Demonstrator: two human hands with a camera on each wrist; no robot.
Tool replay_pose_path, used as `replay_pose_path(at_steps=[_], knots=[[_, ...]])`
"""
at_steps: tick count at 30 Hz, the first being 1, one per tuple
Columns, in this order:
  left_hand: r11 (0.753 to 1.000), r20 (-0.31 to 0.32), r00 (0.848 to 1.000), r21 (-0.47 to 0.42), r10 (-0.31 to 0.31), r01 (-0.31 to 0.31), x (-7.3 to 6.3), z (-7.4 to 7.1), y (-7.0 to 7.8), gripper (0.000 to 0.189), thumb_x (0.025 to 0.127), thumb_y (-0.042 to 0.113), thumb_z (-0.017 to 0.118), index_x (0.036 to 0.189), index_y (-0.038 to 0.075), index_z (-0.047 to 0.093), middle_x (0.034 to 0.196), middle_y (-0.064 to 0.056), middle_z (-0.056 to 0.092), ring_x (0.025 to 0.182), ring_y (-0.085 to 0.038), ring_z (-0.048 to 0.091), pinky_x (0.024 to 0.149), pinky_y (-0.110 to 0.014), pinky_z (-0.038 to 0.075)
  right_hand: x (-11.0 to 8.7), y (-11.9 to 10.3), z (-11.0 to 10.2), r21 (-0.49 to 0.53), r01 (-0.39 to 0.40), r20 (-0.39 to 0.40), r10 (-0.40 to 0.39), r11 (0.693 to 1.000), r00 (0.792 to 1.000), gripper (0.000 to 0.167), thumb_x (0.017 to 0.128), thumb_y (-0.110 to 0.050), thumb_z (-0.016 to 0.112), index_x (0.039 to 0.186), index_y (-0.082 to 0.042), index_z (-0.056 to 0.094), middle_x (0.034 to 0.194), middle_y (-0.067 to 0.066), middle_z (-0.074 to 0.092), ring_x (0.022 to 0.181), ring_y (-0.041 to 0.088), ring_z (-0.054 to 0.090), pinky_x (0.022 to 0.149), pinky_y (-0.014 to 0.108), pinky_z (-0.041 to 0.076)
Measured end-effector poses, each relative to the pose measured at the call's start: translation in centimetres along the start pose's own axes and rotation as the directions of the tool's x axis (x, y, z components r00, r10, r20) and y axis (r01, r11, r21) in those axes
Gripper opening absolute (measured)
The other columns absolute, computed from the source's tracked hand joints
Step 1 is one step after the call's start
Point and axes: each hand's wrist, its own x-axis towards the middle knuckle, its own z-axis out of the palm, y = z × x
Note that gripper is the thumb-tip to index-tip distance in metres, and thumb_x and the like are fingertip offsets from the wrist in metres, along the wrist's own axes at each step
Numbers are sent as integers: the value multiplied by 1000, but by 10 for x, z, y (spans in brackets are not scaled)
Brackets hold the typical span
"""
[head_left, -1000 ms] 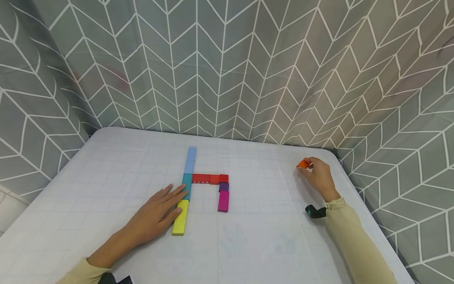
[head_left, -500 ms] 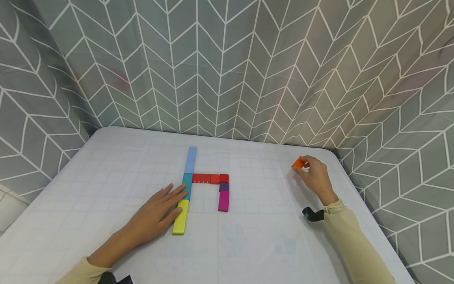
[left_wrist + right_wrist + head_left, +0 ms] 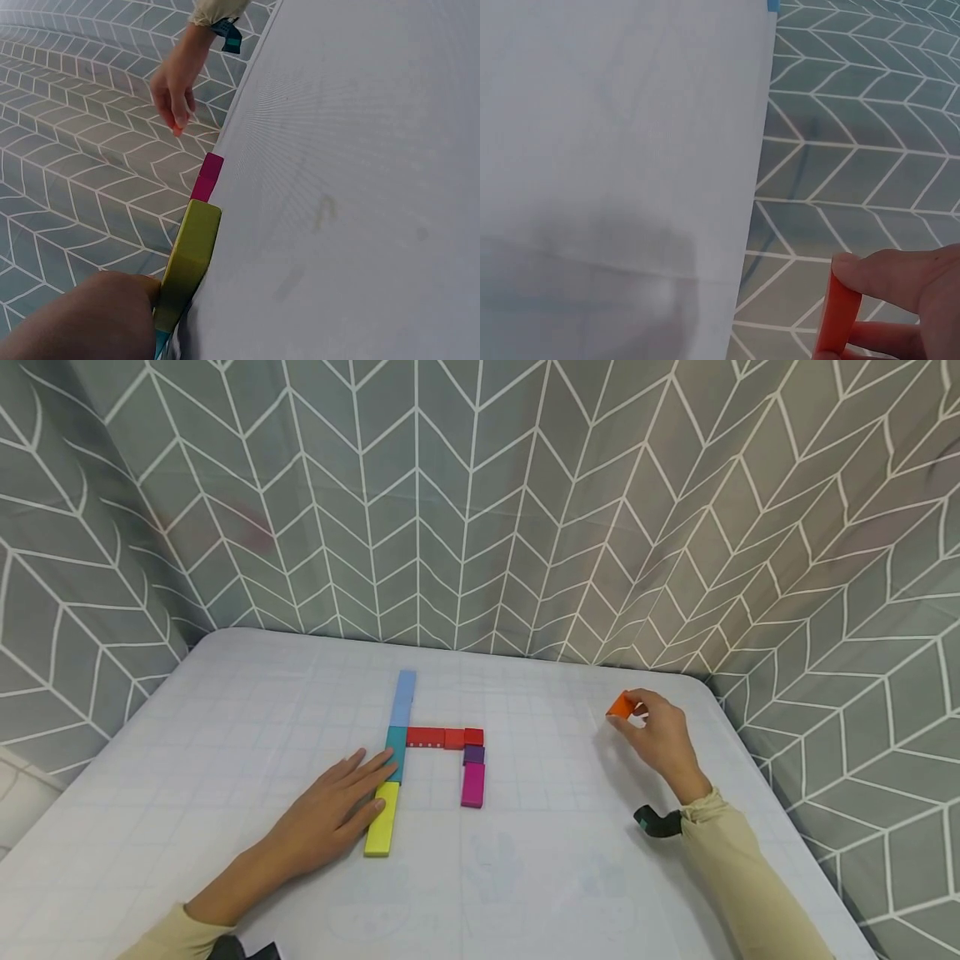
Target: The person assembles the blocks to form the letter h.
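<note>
My right hand (image 3: 660,739) pinches an orange block (image 3: 620,704) between thumb and fingers, above the right part of the table; the right wrist view shows the orange block (image 3: 840,311) gripped by its ends. My left hand (image 3: 322,822) lies with straight fingers on a teal block (image 3: 396,743) and the side of a yellow block (image 3: 382,827). A light blue block (image 3: 403,697) continues that column at the far end. From the teal block a row of red blocks (image 3: 426,737) runs right, then a purple block (image 3: 474,755) and a magenta block (image 3: 472,785) turn toward me.
The white table (image 3: 555,877) has rounded far corners. A grey curtain (image 3: 480,510) with white zigzag lines stands behind it and along its sides. A black strap end (image 3: 657,822) sticks out from my right wrist.
My right hand has moved a little to the left with the orange block in its fingers. The left hand and the blocks on the table have stayed in place.
</note>
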Motion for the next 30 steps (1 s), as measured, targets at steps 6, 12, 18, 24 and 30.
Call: replay_pose_path(at_steps=[6,12,18,24,30], knots=[[1000,7,1000,4,-2,2,0,0,0,55,108,38,55,159,17,47,166,3,35,153,-38,26,121,-58,23,-4,-5,2,8,-2,-3,2,1000,1000,46,88,-6,84,124,13,64,110,29,68,97,45,63,83,56,56],[1000,9,1000,5,-2,2,0,-1,0,55,108,38,55,159,17,47,166,2,35,153,-38,26,121,-59,22,-7,-9,4,26,-1,-3,1,1000,1000,46,87,-8,86,123,11,65,110,27,69,96,44,64,83,54,56],[1000,10,1000,5,-4,4,0,-1,1,55,108,38,56,159,17,47,166,2,35,153,-38,26,121,-59,22,-9,-14,5,28,16,3,-16,999,1000,45,87,-8,86,122,10,65,112,26,69,97,42,64,83,54,56],[1000,8,1000,4,-1,1,1,-2,2,55,108,36,57,158,16,48,166,1,36,153,-39,27,121,-59,23,-11,-19,5,29,35,1,-35,999,999,45,86,-7,86,122,10,65,112,26,69,97,41,63,84,55,56],[1000,5,1000,4,1,-1,1,-2,2,55,108,36,56,158,16,48,165,1,37,152,-38,27,121,-59,23,-14,-24,6,41,55,0,-55,998,998,46,85,-9,87,121,10,65,113,25,69,97,40,63,85,57,56]])
